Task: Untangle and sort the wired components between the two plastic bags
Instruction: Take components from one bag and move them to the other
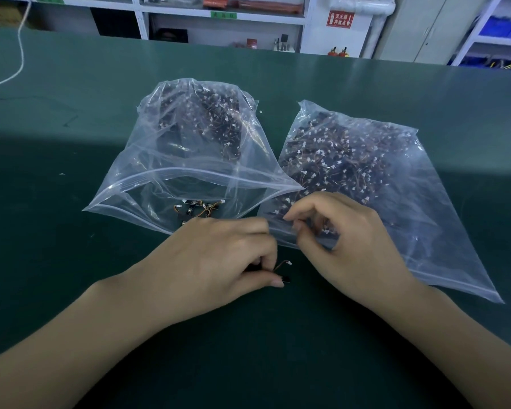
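Head view. At centre frame, on a dark green table (71, 202), a clear zip-top left bag (148, 172), mouth gaping toward the camera. Inside, a dark heap of wired components (207, 119) piled at the far end, plus a few loose pieces (195, 209) with orange leads just inside the lip. At centre right, a second clear right bag (410, 225), lying flat, packed with a wide tangle of components (342, 163) with small white connectors; its near corner touching the first bag's rim.

Lower centre: left hand (219, 261), fingers curled, pinching one wired component (282, 271) against the table, its white plug sticking out to the right. Just beside it, right hand (351, 240), fingers bent narrow, thumb and forefinger pinching the right bag's near edge.

Upper left: a white cord (19, 54) trailing across the table. Across the top: shelving (219, 22), blurred.
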